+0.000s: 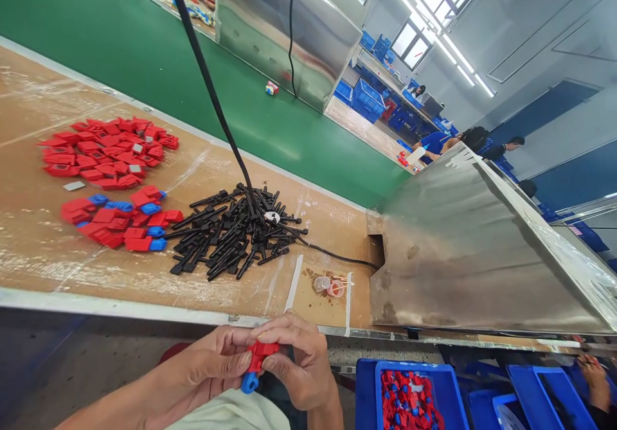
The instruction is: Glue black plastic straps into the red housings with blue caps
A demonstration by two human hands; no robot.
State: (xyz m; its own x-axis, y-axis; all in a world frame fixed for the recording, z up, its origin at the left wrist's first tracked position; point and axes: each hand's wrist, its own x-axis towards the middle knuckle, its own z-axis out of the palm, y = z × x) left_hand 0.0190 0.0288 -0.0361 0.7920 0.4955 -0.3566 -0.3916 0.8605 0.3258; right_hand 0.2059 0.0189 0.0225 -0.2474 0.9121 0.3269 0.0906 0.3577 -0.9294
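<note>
A small red piece with a blue end [263, 351] is held between both hands, just below the table's front edge. My left hand [219, 360] pinches it from the left, thumb on its side. My right hand [299, 356] grips it from above and the right, thumb and fingers around the red part. The blue part with a round hole points down. On the table lie a pile of red parts [103, 153], a smaller pile of red-and-blue pieces [113, 221] and a heap of black rod-like parts [231, 231].
Small cups with sticks [335, 287] stand right of the black heap. A metal housing [482, 250] rises at the right. Behind runs a green belt [193, 108] with a small piece on it. A blue bin [448, 385] holds red parts. Other people sit farther back.
</note>
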